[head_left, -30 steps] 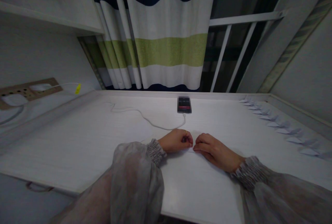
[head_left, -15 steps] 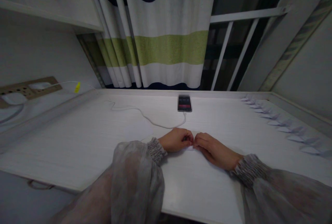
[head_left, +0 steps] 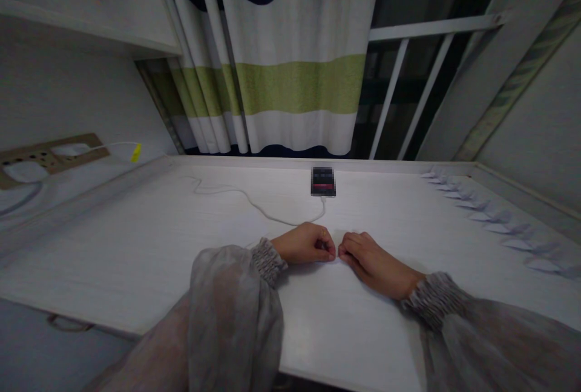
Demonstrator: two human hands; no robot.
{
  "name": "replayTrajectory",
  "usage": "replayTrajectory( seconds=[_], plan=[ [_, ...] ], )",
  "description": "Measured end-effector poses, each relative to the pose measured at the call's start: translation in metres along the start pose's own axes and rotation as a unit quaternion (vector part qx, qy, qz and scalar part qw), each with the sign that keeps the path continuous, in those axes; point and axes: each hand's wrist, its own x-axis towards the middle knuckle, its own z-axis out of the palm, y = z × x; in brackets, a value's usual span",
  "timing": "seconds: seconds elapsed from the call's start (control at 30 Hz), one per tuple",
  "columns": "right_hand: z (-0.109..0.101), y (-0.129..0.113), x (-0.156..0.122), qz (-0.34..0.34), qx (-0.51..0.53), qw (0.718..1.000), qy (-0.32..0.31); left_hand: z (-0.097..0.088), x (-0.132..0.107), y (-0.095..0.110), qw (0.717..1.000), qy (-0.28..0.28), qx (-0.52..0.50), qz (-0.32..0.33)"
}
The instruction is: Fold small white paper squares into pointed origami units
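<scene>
Close together above the white desktop (head_left: pixel 313 325), my left hand (head_left: pixel 309 243) and my right hand (head_left: pixel 377 264) face each other, a narrow gap between their fingertips. Thumb and fingers of the left hand are pinched, and those of the right are bent inward and pressed together. A small piece of white paper (head_left: pixel 336 258) shows only faintly at the fingertips; most of it is covered by the fingers. Its folds cannot be made out. Along the right side stands a row of several pointed white folded-paper figures (head_left: pixel 499 228).
Behind my hands lies a phone (head_left: pixel 323 181) with a blurred screen, plugged into a white cable (head_left: pixel 258 206) that runs left. A power strip (head_left: pixel 36 159) with plugs is on the left wall. A striped curtain (head_left: pixel 299 86) hangs at the back beside white window bars (head_left: pixel 391 97).
My left hand has shifted slightly left, opening a small gap between the fingertips. Less of the white paper shows beneath the fingers. My right hand stays nearly in place.
</scene>
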Motion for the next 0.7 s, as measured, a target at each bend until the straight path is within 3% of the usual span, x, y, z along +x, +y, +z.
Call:
replayTrajectory(
  seconds=[0.23, 0.7],
  plan=[
    [0.0010, -0.0006, 0.0003, 0.041, 0.031, 0.999, 0.011, 0.0014, 0.0010, 0.0004, 0.999, 0.002, 0.033, 0.019],
    [-0.0005, 0.0033, 0.0047, 0.102, 0.118, 0.988, -0.009, 0.0012, 0.0012, -0.0020, 1.000, 0.005, 0.007, 0.004]
  ],
)
